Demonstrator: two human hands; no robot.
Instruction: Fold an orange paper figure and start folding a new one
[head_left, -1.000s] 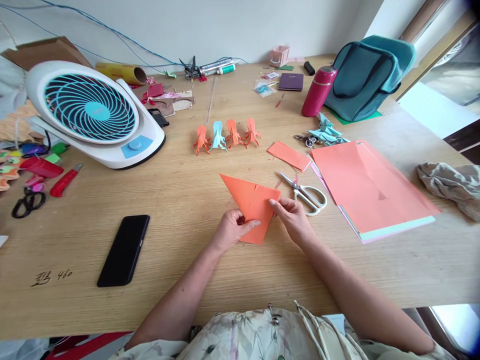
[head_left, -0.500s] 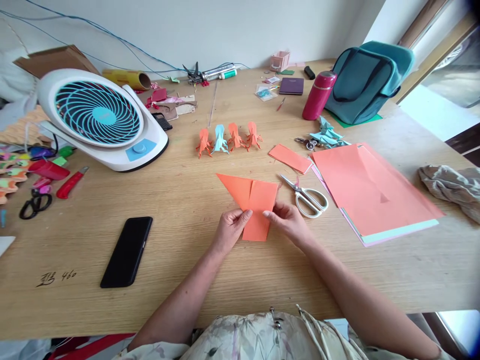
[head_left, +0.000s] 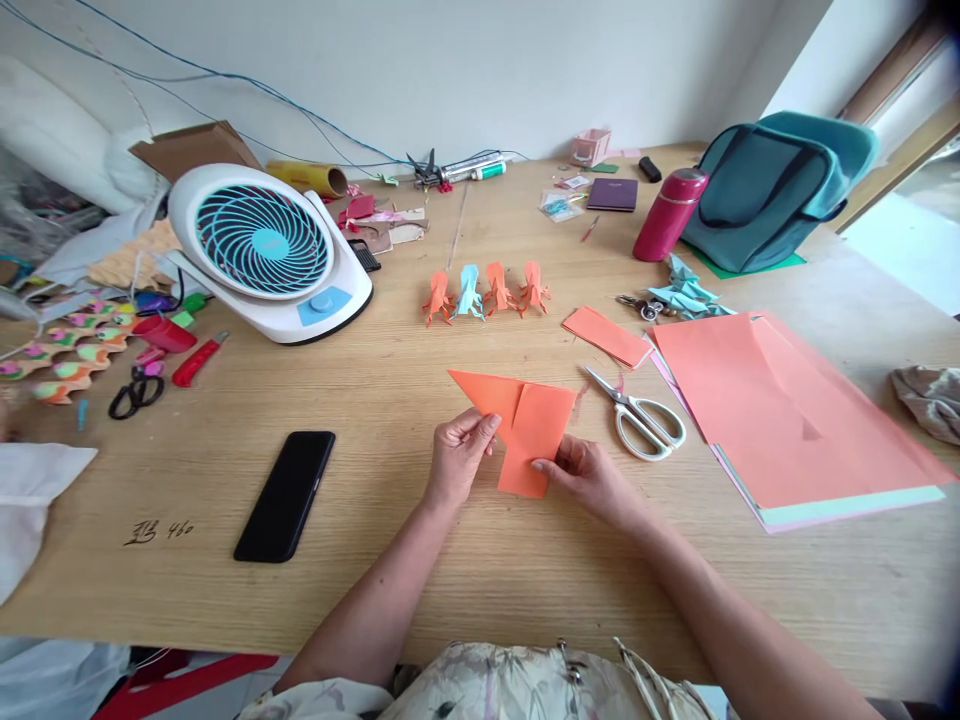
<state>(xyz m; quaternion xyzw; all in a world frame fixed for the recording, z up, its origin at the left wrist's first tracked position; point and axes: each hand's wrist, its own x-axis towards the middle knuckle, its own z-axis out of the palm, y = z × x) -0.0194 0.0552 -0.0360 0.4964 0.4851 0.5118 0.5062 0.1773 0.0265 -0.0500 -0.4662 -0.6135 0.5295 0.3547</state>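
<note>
An orange folded paper lies on the wooden table in front of me, one flap folded down over a triangle. My left hand pinches its left edge with curled fingers. My right hand presses the lower right edge of the folded flap, fingers closed on the paper. White-handled scissors lie just right of the paper. Several small origami figures, orange and one light blue, stand in a row behind it.
A stack of orange and pastel sheets lies at right, a black phone at left. A white and teal fan, a red bottle, a teal bag and craft clutter fill the back.
The right flap of the orange paper has been folded down over the triangle. My right hand slid down along the flap's edge. The view shifted, so everything sits further right.
</note>
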